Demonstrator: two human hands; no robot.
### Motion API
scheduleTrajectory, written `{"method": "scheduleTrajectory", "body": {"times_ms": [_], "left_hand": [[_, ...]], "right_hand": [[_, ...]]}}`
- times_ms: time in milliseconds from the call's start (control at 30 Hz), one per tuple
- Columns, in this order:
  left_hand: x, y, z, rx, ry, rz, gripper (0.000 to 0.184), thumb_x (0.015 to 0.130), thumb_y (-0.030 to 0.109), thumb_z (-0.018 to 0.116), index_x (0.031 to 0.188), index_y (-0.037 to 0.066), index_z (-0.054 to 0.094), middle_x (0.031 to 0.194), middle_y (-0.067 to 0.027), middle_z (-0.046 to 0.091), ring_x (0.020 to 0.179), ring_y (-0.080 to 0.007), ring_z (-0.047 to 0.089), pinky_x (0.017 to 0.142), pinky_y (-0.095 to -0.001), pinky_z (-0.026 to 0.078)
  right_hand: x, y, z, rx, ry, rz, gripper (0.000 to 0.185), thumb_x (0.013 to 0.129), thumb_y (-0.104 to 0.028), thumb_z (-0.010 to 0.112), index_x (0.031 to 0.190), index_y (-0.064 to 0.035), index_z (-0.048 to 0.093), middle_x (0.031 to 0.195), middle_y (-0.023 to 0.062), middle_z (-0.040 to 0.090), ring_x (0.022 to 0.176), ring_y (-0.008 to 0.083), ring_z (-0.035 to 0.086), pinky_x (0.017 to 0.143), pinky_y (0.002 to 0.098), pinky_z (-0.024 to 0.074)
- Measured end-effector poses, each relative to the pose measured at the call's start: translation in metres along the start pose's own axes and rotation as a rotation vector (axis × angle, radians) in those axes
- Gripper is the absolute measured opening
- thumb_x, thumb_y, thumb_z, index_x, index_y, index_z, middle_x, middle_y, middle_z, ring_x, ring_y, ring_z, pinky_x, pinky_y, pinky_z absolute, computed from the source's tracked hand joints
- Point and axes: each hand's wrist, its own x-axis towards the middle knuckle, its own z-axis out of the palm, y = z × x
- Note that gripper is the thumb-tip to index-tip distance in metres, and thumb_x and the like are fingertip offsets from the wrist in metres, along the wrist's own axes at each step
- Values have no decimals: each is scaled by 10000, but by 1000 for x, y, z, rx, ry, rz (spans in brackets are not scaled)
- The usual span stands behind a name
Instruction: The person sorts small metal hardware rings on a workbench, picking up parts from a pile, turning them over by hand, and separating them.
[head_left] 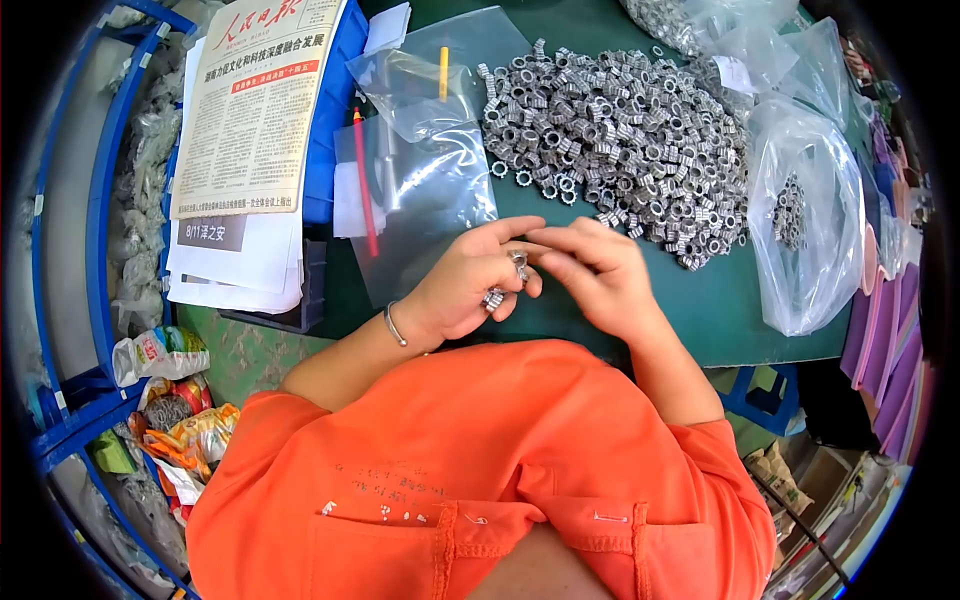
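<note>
My left hand [470,280] is curled around a few small toothed metal rings. One metal ring [493,299] shows low between its fingers, and another ring [519,262] sits higher, close to my right thumb. My right hand [598,272] meets the left one at the fingertips, its fingers bent together; whatever they pinch is hidden. Just beyond both hands, a large heap of grey metal rings [620,140] is spread on the green table [690,310].
Clear plastic bags [430,175] lie left of the heap with a red pencil [365,185] and a yellow stick [443,74]. A newspaper [250,110] rests on a blue bin [335,110]. At right is a clear bag [805,270] with some rings. Blue shelving [95,200] stands far left.
</note>
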Motion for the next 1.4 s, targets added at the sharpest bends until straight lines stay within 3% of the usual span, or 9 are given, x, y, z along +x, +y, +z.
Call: {"method": "scheduleTrajectory", "body": {"times_ms": [67,333,433,500,600,833,1033,1367,1400], "left_hand": [[-1,1,3,291,29,24,613,690,-28,423,1284,-46,272,917,-154,540,680,-139,535,407,-202,389],[1,-1,2,211,57,8,499,754,-5,415,1243,-41,322,854,-141,546,646,-141,535,408,-210,386],[0,7,-1,124,89,-27,312,828,58,433,1127,-30,426,848,-128,560,661,-126,528,412,-204,380],[1,8,2,45,161,-14,240,868,130,461,1057,-17,482,850,-113,565,669,-109,518,416,-189,376],[1,2,2,175,90,66,172,849,88,529,993,-6,519,848,-80,561,672,-82,509,424,-170,382],[0,-3,5,380,101,210,152,826,35,565,970,-5,535,817,-55,558,624,-63,502,425,-167,395],[1,-7,4,248,90,221,130,832,53,567,948,-5,560,811,-41,570,618,-54,494,433,-179,393],[1,-9,-3,231,65,106,177,861,86,518,1018,6,543,797,-37,539,644,-57,480,452,-174,384],[4,-9,-9,61,31,39,207,851,61,489,1042,-8,531,843,-59,542,695,-82,500,493,-185,413]], "right_hand": [[-2,-6,6,-59,-68,19,219,768,5,594,981,-39,618,763,75,548,673,202,560,599,277,462],[-4,2,9,60,-48,60,142,752,13,613,890,-19,602,796,71,560,685,185,573,588,260,464],[-9,14,13,251,191,141,126,766,-9,633,884,-17,587,829,35,595,657,67,509,563,191,408],[-12,11,13,365,252,151,168,771,13,630,912,-18,543,857,30,587,652,27,470,557,170,390],[-11,12,17,537,305,37,246,756,49,632,943,-20,489,889,51,580,644,16,450,546,152,373],[-13,8,16,499,283,69,309,730,67,635,958,-22,447,898,107,577,658,49,448,581,172,380],[-12,14,15,302,281,21,241,705,42,676,918,-14,579,855,38,568,567,27,414,508,165,347],[-10,3,13,104,311,-61,146,692,17,684,825,-6,632,796,40,563,550,48,439,485,182,354],[-10,3,13,88,315,-60,136,700,18,673,829,-3,632,785,43,564,550,51,445,486,181,359]]}}
